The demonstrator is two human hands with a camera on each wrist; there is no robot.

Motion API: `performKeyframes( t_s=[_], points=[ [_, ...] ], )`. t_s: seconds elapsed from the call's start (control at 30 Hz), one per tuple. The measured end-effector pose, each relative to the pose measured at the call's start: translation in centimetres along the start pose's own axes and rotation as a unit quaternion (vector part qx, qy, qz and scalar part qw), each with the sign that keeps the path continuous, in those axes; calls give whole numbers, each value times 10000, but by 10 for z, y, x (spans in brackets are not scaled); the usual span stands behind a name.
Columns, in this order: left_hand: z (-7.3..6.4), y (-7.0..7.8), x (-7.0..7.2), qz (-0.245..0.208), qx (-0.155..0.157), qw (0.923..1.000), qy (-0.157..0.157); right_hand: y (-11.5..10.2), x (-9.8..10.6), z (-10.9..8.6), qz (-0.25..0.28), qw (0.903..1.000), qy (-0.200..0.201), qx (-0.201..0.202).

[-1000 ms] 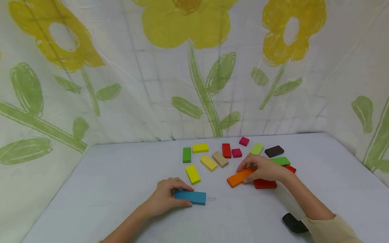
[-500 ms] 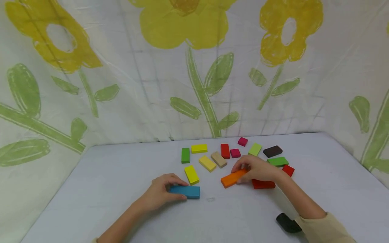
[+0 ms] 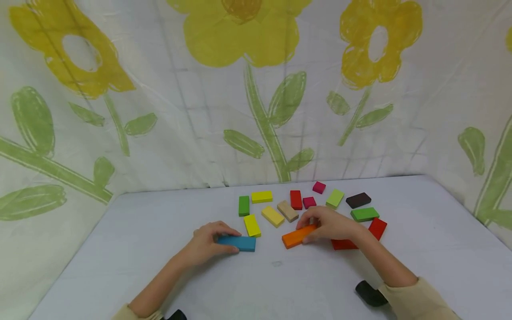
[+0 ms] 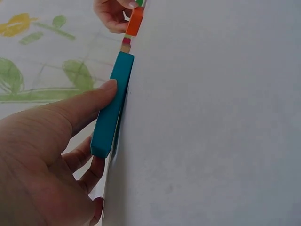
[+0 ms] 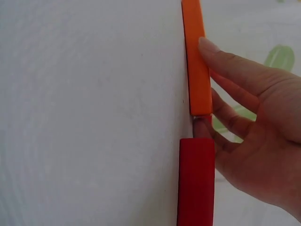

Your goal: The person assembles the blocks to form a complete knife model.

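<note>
Blue block (image 3: 242, 243), pinched, perhaps touches yellow block (image 3: 252, 225).

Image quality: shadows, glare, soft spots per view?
Head: brightest, faint shadows beside left forearm and right forearm, no strong glare; left wrist: dimmer, blue block fairly sharp; right wrist: dim, soft shadow left of red block, printed leaf blurry.

No readable text or labels

blue block (image 4: 110, 113): smooth, matt | orange block (image 5: 198, 84): smooth, matt | tan block (image 3: 288, 211): wood-like | right sleeve (image 3: 420, 300): cloth
</note>
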State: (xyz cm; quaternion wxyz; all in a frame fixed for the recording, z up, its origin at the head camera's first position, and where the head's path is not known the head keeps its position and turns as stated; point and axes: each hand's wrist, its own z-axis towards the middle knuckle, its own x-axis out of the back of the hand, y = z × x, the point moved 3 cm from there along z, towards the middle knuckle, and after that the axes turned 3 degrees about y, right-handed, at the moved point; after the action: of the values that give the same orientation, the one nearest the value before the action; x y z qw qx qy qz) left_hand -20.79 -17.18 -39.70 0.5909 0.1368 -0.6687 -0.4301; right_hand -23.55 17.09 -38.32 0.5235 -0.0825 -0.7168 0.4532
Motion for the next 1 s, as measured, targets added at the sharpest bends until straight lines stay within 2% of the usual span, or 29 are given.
performKeyframes(
  t_s=[0.17, 0.47, 0.7, 1.0],
  points=[
    [8, -2, 1, 91, 34, 9999, 32, -3, -4, 4, 57, 10000, -27, 47],
    [17, -8, 0, -87, 9, 9999, 94, -15, -10, 13, -64, 9998, -23, 164],
    [17, -9, 1, -118, 140, 9997, 171, -26, -20, 23, 66, 9997, 87, 225],
    [14, -14, 9, 76, 132, 9995, 294, -35, -32, 36, 187, 9991, 375, 26]
  ],
)
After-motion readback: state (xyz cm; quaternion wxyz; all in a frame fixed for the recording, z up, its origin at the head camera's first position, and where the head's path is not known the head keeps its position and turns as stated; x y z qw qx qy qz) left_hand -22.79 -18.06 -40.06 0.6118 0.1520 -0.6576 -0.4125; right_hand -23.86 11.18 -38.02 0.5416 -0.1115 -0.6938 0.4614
